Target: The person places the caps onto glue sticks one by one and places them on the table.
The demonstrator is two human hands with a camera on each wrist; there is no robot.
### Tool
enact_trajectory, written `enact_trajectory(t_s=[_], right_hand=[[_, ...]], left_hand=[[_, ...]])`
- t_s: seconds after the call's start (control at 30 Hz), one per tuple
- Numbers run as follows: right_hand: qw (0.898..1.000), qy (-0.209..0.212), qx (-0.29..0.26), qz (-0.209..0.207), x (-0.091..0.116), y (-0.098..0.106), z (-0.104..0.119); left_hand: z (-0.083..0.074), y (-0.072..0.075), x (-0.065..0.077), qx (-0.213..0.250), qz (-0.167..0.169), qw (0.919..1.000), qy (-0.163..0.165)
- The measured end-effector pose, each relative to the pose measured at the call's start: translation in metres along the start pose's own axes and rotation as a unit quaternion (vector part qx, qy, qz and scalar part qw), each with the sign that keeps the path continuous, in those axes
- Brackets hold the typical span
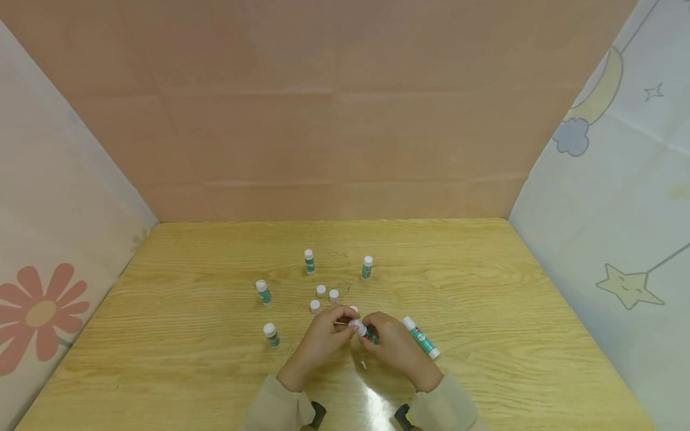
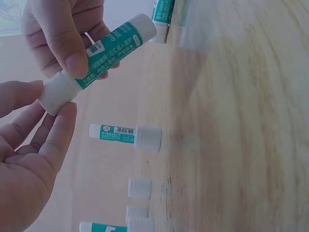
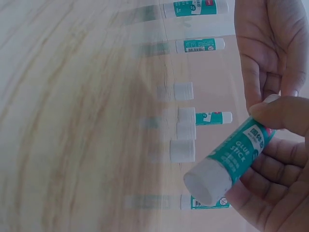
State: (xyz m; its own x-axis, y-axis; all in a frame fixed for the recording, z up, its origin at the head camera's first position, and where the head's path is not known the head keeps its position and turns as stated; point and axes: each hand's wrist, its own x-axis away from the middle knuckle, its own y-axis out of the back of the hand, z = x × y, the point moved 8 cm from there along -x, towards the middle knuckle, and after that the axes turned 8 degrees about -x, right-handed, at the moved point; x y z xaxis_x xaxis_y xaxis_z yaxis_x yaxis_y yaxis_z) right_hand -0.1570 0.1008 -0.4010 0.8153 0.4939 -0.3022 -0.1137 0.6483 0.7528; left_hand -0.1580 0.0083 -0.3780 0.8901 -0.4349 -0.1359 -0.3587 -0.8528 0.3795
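Note:
Both hands meet on one glue stick point(image 2: 113, 53), a green-labelled tube held tilted above the table. My left hand point(image 1: 325, 335) pinches its white cap point(image 2: 58, 93) between thumb and fingertips. The tube's green body is gripped by my right hand point(image 1: 398, 346), its thumb lying along the label in the left wrist view. In the right wrist view the white bottom end point(image 3: 208, 181) points down toward the table. The cap is on or against the tube; whether it is loose cannot be told.
Upright glue sticks stand at the back point(image 1: 309, 263), back right point(image 1: 367, 269), left point(image 1: 263, 293) and front left point(image 1: 272, 336). Another glue stick point(image 1: 421, 338) lies right of the right hand. Several loose white caps, one a middle cap point(image 1: 333, 296), sit beyond the hands on the wooden table point(image 1: 485, 287).

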Motion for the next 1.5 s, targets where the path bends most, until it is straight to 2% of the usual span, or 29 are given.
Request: enact_trajectory(t_s=[0.4, 0.6, 0.67, 0.8, 1.03, 1.23, 1.5], right_hand=[[1.000, -0.001, -0.008, -0.015, -0.001, 0.003, -0.002], [1.000, -0.005, -0.010, -0.024, -0.001, 0.005, -0.001], [0.999, -0.004, -0.013, -0.031, -0.001, 0.006, -0.001], [0.999, -0.005, -0.015, -0.047, 0.001, 0.008, -0.001], [0.997, 0.020, 0.004, -0.072, 0.004, 0.008, -0.002], [0.998, 0.026, -0.005, -0.053, 0.003, 0.008, 0.000], [0.999, 0.011, -0.039, -0.003, 0.004, 0.001, -0.003]], left_hand=[[0.002, -0.001, -0.002, -0.013, 0.001, 0.9999, -0.004], [0.026, -0.005, -0.008, -0.015, -0.007, 0.9998, -0.012], [0.029, -0.006, -0.009, -0.014, -0.009, 0.9998, -0.009], [0.027, -0.006, -0.009, -0.012, -0.009, 0.9999, -0.004], [0.006, -0.002, -0.003, -0.003, -0.007, 1.0000, 0.003], [0.001, -0.001, 0.000, -0.009, -0.003, 1.0000, -0.001], [0.006, -0.003, 0.002, -0.009, 0.018, 0.9997, -0.011]])
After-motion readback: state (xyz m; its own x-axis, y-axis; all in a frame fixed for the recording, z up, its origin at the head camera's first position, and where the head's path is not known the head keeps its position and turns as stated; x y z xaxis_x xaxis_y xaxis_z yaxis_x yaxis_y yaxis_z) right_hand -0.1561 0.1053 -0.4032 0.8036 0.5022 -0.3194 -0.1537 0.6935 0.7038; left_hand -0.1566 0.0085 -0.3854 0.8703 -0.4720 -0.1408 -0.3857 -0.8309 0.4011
